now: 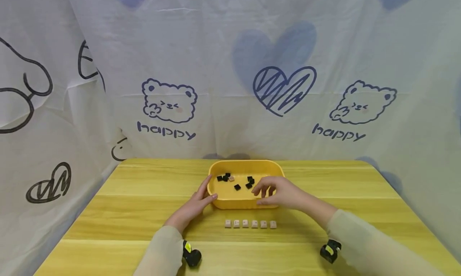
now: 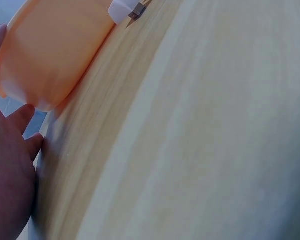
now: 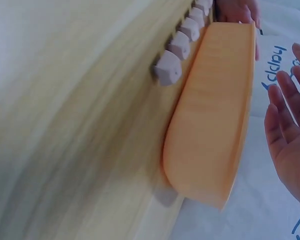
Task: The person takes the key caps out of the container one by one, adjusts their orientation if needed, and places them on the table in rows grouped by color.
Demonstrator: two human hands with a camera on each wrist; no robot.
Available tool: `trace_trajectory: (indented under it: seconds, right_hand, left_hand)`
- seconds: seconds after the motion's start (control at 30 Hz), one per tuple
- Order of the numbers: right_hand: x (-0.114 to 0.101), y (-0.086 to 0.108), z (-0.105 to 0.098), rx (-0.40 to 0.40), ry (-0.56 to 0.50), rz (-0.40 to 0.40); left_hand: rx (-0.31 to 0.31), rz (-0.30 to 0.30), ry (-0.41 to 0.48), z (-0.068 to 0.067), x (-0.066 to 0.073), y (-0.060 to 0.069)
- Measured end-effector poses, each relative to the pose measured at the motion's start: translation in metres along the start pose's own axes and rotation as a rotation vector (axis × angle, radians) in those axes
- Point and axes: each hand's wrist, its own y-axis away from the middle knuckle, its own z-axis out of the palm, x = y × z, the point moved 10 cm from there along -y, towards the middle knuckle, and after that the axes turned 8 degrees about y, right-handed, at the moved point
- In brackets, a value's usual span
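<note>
A yellow tray [image 1: 235, 204], orange in the left wrist view [image 2: 55, 50] and right wrist view [image 3: 210, 110], holds several small black pieces and one pale piece [image 1: 231, 179]. At its left end my left hand [image 1: 192, 208] rests with fingers extended along the outside and the thumb at the near corner of the rim. My right hand [image 1: 279, 192] hovers over the tray's right side, fingers loosely bent and apart, with nothing visible between them; black pieces [image 1: 249, 185] lie just left of its fingertips. Several pale keycap-like pieces [image 1: 254, 224] form a row in front of the tray.
The tray stands near the far edge of a wood-grain table [image 1: 144, 212]. Behind and beside the table hangs a white cloth [image 1: 216, 68] printed with hearts, bears and lettering. Both forearms reach in from the near side, in pale sleeves with black wrist devices.
</note>
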Motion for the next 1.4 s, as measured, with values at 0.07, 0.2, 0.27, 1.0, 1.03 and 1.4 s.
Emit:
trace_trajectory:
  seconds: [0.07,0.2,0.27,1.0,1.03,1.4]
  right_hand:
    - [0.001,-0.007,0.001,-0.008,-0.017,-0.002]
    - [0.004,-0.021,0.004,-0.018,-0.057,0.011]
    - [0.007,-0.027,0.006,-0.017,-0.076,0.006]
    - [0.037,-0.078,0.027,-0.027,-0.122,0.052]
    - [0.039,-0.08,0.028,-0.029,-0.118,0.052]
    - [0.048,-0.094,0.038,-0.103,-0.035,0.023]
  left_hand:
    - [0.002,0.0,0.0,-0.001,-0.001,0.0]
    - [0.01,-0.003,-0.005,-0.003,-0.002,0.001]
    - [0.012,0.0,-0.011,-0.004,-0.001,0.001]
    - [0.024,0.034,-0.014,-0.01,0.0,-0.003]
    - [0.022,0.034,-0.016,-0.01,0.0,-0.003]
    - [0.013,0.038,-0.024,-0.003,0.0,-0.002]
